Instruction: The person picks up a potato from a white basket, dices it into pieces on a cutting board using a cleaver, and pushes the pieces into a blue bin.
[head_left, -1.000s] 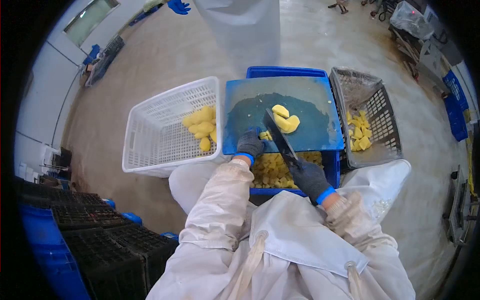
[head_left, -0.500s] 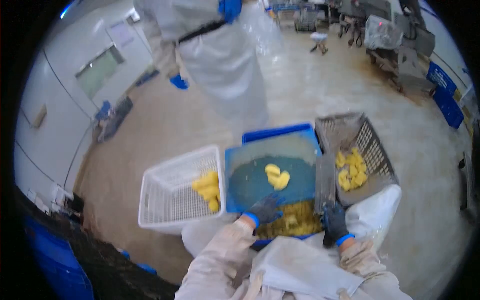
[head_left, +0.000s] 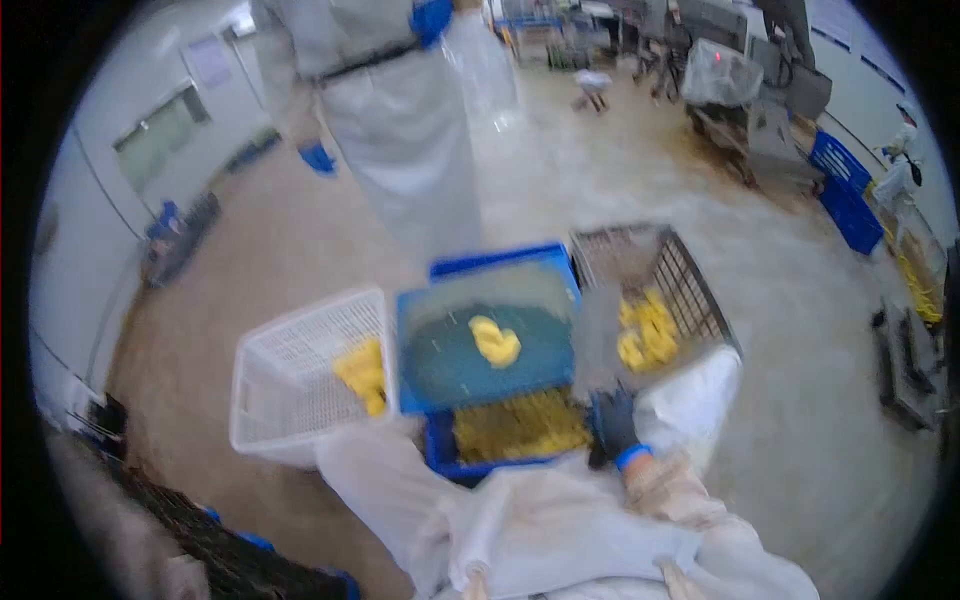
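My right hand (head_left: 614, 428), in a dark glove with a blue wristband, is closed around the dark handle of a wide grey cleaver (head_left: 598, 345). The blade points away from me, along the right edge of a blue board (head_left: 420, 350). Yellow pieces (head_left: 494, 342) lie on the board's wet surface. Below its near edge, a blue bin (head_left: 440, 452) holds many yellowish pieces. A white basket (head_left: 258, 420) on the left and a dark crate (head_left: 690, 285) on the right hold more yellow pieces. My left hand is out of view.
A person (head_left: 395, 130) in a pale apron and blue gloves stands beyond the board. Machinery (head_left: 750, 125) and blue crates (head_left: 848, 200) stand at the upper right, with another person (head_left: 900, 170) near the wall. A dark mesh-like surface (head_left: 190, 530) borders the lower left.
My left hand, which was open over the near edge of the board, has left the view. The whole scene has shifted left; my right hand keeps its hold on the cleaver.
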